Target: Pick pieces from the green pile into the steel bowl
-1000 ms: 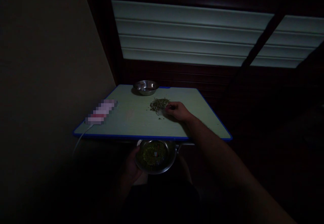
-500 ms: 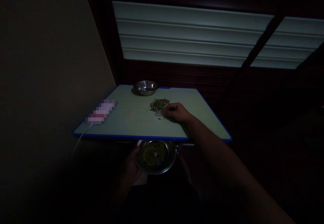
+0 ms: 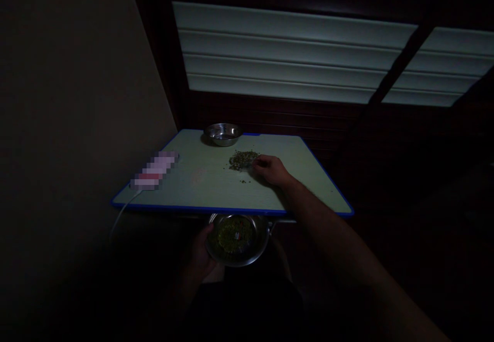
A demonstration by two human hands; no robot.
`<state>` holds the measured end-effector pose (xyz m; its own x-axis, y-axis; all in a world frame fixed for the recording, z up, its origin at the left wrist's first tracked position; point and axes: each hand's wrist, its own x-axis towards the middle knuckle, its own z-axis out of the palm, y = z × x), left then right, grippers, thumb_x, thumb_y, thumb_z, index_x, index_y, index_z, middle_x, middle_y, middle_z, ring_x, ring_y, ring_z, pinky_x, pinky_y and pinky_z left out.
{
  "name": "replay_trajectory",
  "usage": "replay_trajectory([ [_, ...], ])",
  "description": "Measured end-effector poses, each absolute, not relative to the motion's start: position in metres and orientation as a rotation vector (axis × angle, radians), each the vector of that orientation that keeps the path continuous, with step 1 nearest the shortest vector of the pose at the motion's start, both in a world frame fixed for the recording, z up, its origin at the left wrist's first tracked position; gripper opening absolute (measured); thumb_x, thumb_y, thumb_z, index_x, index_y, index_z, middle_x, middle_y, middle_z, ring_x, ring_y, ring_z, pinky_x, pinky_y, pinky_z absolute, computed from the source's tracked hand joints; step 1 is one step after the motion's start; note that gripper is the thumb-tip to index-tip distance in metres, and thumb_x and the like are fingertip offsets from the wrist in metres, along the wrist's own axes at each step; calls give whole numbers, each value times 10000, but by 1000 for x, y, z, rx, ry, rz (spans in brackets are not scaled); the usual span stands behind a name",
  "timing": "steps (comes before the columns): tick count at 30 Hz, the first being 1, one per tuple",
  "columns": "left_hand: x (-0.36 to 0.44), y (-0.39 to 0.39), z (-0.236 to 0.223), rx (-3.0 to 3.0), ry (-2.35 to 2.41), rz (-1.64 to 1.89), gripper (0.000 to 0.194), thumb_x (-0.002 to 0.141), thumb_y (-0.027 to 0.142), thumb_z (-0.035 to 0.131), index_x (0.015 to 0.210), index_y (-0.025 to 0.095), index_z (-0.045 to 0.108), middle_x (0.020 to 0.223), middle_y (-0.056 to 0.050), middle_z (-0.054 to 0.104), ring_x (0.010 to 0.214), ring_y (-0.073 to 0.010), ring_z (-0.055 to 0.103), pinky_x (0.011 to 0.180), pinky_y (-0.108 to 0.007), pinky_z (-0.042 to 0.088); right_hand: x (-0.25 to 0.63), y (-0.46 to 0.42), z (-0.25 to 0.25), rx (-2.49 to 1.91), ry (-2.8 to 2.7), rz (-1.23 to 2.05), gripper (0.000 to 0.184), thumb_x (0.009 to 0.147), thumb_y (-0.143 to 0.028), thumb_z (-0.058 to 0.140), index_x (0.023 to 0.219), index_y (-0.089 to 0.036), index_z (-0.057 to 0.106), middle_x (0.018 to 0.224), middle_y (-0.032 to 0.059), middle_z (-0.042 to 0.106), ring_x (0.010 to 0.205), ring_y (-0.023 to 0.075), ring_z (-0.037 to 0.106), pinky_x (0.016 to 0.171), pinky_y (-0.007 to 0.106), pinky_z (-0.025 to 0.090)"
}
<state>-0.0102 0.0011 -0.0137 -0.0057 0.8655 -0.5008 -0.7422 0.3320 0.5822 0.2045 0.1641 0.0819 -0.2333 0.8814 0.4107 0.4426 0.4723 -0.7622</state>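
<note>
A small heap of green-brown grains (image 3: 242, 159) lies on a pale green table with a blue edge (image 3: 200, 187). My right hand (image 3: 270, 170) rests on the table at the right side of the heap, fingers curled together and touching the grains; what they pinch is too small to see. Below the table's near edge my left hand (image 3: 201, 257) grips the rim of a steel bowl (image 3: 237, 239) that holds green grains.
An empty-looking steel bowl (image 3: 223, 133) stands at the table's far edge. A blurred pink-white object (image 3: 154, 170) with a white cable lies at the left. A wall rises at the left; slatted panels stand behind. The room is dark.
My right hand has slid a little back toward the heap, and the pale patch by its fingers no longer shows. The left hand and its bowl have stayed put.
</note>
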Motion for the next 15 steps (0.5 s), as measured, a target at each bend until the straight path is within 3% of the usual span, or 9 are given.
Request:
replay_trajectory([
  [15,-9,0,-12,176,929,1307,213,752,275,616,870,133,721,824,-102,768,835,-261,712,798,-383,552,205,166,79,-1075,-1840,687,149,732,-308,619,749,-167,664,696,14,624,662,139,535,674,289,422],
])
